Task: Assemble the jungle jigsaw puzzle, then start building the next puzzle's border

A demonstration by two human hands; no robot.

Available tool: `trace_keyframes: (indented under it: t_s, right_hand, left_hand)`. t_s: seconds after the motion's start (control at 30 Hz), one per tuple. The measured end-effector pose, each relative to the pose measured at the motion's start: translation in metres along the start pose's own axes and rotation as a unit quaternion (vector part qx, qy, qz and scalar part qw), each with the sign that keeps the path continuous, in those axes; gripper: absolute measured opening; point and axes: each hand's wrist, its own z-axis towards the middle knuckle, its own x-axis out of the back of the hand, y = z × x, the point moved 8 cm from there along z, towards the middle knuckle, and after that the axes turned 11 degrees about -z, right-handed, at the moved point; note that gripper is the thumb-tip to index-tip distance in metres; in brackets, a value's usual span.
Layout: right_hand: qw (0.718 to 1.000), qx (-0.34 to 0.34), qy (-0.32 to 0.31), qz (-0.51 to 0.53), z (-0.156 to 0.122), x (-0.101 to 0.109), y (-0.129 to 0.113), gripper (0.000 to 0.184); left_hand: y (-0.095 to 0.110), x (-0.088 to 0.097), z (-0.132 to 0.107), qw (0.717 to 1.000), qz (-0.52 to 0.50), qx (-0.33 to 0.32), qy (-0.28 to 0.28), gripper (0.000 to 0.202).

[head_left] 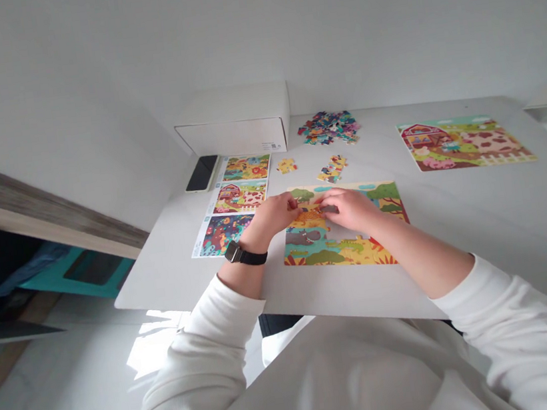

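- White sweatshirt [357, 382] fills the bottom of the view. Both sleeves are pushed up the forearms, which reach forward over the near edge of the table [458, 228].
- Black watch [242, 255] sits on the wrist just behind the left hand.
- Left hand [277, 214]: fingers curled, tips down on the upper left part of the animal puzzle [340, 250]. Cannot tell whether a piece is pinched under them.
- Right hand [349, 210]: knuckles up, fingers bent down onto the middle of the same puzzle, tips close to the left hand's. Something small and dark shows at the fingertips; cannot tell if it is gripped or only pressed.
- The animal puzzle lies flat on the table directly under both hands. It looks largely assembled, with its near half clear of the fingers.
- Picture sheet [233, 203], three colourful panels in a strip, lies just outside the left hand.
- Dark phone [202, 173] is beyond the sheet, further out on the left hand's side.
- Small cluster of loose pieces [332, 169] sits just beyond the fingertips, with a yellow clump [287, 165] beside it.
- Bigger pile of pieces [328, 127] is further beyond, well apart from the hands.
- White box [235, 126] stands beyond the left hand against the wall.
- Barn puzzle [464, 141], complete, lies well out past the right hand.
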Motion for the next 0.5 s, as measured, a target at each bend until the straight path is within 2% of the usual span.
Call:
trace_keyframes:
  t_s: [0.5]
  right_hand:
    - [0.998, -0.012, -0.032, -0.047, -0.0009, -0.0024, -0.0050, 0.017]
  left_hand:
    - [0.0065, 0.0003, -0.0009, 1.000, -0.006, 0.002, 0.001, 0.011]
